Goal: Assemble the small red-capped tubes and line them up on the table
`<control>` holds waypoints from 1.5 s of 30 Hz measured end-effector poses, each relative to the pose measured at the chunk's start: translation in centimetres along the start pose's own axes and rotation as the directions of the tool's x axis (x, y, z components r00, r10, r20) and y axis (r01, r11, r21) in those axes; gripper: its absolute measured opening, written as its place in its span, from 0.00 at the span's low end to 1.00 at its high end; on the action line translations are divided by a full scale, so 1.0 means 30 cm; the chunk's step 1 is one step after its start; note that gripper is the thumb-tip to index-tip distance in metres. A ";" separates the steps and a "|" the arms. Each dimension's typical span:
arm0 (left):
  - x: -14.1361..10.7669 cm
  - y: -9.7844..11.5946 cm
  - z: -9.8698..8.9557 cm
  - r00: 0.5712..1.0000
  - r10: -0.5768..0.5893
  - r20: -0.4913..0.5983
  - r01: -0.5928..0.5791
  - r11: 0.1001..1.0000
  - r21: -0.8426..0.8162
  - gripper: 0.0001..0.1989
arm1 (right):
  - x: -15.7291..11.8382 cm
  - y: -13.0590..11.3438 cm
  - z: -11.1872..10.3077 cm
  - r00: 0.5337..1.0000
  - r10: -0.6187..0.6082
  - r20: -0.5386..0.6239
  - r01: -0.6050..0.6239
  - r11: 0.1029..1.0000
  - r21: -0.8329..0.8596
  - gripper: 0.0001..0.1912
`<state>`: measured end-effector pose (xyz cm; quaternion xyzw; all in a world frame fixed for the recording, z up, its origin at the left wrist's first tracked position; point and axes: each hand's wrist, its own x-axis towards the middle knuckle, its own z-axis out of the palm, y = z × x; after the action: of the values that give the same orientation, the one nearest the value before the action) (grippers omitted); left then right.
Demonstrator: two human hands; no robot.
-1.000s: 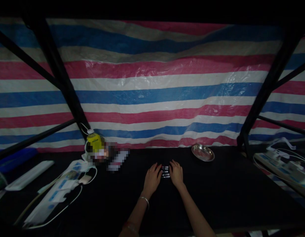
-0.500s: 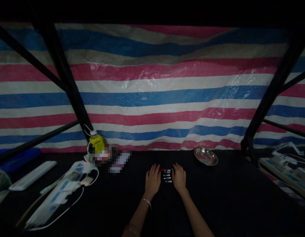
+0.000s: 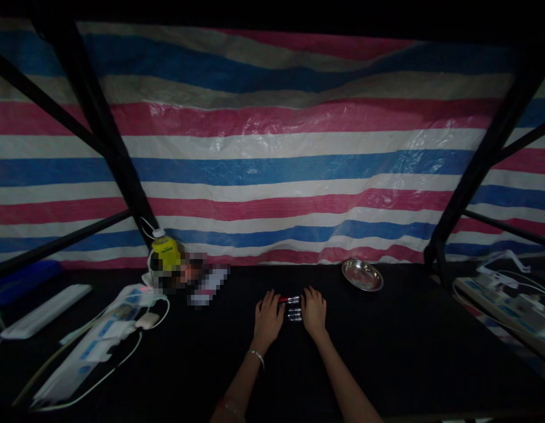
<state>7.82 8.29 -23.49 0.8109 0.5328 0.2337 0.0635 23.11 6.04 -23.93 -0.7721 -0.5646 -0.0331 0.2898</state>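
Already rowed on counter (image 3: 413, 335): silver-ended pens (image 3: 294, 310), red pen (image 3: 284, 299) farthest, twelve o'clock; left hand (image 3: 269, 320) beside at nine, right hand (image 3: 314, 312) at three. Whether grip's closed, can't tell from here; what remains, unclear.

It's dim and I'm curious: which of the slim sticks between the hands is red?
The red stick, at the far end of the row; the nearer sticks show only dark and silver.
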 end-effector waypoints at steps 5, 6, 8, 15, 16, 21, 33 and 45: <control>-0.001 0.006 -0.005 1.000 0.002 -0.009 -0.002 1.000 -0.001 0.17 | 0.001 -0.003 -0.007 1.000 -0.004 0.005 0.004 1.000 -0.002 0.19; -0.002 0.007 -0.006 1.000 0.001 -0.010 -0.001 1.000 0.001 0.17 | 0.001 -0.004 -0.009 1.000 0.000 0.008 0.000 1.000 0.003 0.19; -0.002 0.008 -0.006 1.000 0.000 -0.010 0.000 1.000 0.002 0.17 | 0.001 -0.005 -0.013 1.000 0.009 0.015 -0.010 1.000 0.013 0.18; 0.003 -0.001 -0.005 0.999 -0.031 -0.011 0.030 0.997 -0.070 0.17 | 0.004 -0.011 -0.025 0.995 0.052 0.080 -0.053 0.999 0.009 0.19; 0.006 -0.004 -0.004 0.999 -0.048 -0.012 0.047 0.995 -0.088 0.18 | 0.005 -0.012 -0.026 0.995 0.055 0.086 -0.055 0.998 0.002 0.19; 0.016 -0.011 -0.007 0.994 -0.105 -0.008 0.103 0.982 -0.158 0.19 | 0.004 -0.013 -0.032 0.994 0.057 0.093 -0.057 0.998 0.003 0.20; 0.017 -0.002 -0.018 0.992 -0.124 -0.008 0.120 0.976 -0.180 0.19 | 0.004 -0.006 -0.029 0.995 0.055 0.087 -0.058 0.998 0.029 0.20; 0.015 -0.006 -0.011 0.990 -0.142 -0.012 0.137 0.972 -0.193 0.21 | 0.008 0.039 0.010 0.984 0.129 -0.119 -0.089 0.952 0.294 0.21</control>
<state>7.68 8.71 -23.12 0.7585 0.5642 0.2894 0.1506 24.16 6.16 -24.58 -0.7478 -0.4985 0.0123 0.4383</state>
